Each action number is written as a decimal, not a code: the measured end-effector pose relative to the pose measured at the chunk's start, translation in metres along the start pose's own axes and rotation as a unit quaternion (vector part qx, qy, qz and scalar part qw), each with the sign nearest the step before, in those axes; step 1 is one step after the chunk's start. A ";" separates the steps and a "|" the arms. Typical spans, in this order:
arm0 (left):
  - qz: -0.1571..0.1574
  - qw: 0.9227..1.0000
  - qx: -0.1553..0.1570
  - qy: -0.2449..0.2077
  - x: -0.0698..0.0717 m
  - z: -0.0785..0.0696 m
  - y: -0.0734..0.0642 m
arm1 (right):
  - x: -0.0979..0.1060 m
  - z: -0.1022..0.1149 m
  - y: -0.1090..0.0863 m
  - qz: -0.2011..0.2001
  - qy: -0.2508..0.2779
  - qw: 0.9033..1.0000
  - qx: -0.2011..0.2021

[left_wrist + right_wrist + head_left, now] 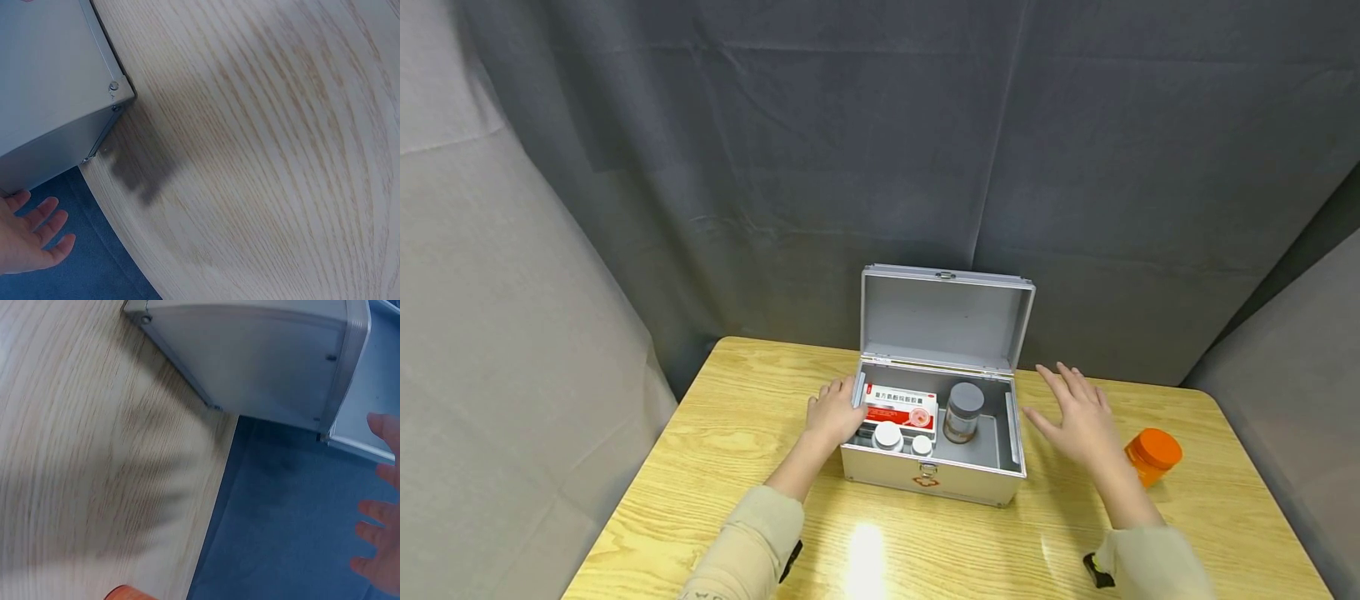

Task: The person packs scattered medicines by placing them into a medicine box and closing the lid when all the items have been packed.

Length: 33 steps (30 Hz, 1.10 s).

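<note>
A silver metal first-aid case (887, 468) with a red cross emblem stands on the table, its lid (943, 321) raised. Inside at the left lies a white and red medicine box (898, 408) with Chinese print. In front of it are two white-capped bottles, one larger (887, 436) and one smaller (921, 446). A clear jar with a grey lid (964, 402) stands right of the box. My left hand (835, 412) is at the case's left rim, its fingers (44, 220) loosely spread beside the wall. To the right of the case, my right hand (1081, 421) hovers with spread fingers, holding nothing.
An orange bottle with an orange lid (1153, 450) stands on the wooden table (760, 392), right of my right forearm. Grey curtains (820, 167) hang behind the table and along both sides. The raised lid is near the table's back edge.
</note>
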<state>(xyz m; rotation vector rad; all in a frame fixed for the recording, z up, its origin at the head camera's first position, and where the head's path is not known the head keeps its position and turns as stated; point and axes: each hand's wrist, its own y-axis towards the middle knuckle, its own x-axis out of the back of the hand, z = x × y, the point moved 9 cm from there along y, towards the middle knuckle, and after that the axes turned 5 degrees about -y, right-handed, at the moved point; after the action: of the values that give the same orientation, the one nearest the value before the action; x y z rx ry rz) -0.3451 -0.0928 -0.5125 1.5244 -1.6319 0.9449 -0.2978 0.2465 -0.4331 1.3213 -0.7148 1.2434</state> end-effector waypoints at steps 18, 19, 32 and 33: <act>0.004 1.000 0.001 0.002 0.000 0.000 0.000 | 0.001 -0.045 -0.020 0.007 -0.010 0.998 -0.054; 0.004 1.000 0.001 0.003 0.000 0.000 0.000 | 0.001 -0.047 -0.021 0.007 -0.009 0.998 -0.057; 0.002 1.000 -0.001 0.004 0.002 -0.002 -0.001 | 0.005 -0.085 -0.044 0.019 0.005 0.993 -0.114; 0.001 1.000 -0.001 0.003 0.002 -0.002 -0.001 | 0.006 -0.087 -0.045 0.020 0.005 0.993 -0.118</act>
<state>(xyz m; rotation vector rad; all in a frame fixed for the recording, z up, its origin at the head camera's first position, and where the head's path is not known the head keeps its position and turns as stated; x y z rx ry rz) -0.3439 -0.0925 -0.5098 1.5167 -1.6295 0.9478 -0.2762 0.3384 -0.4579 1.1103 -0.8572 1.1586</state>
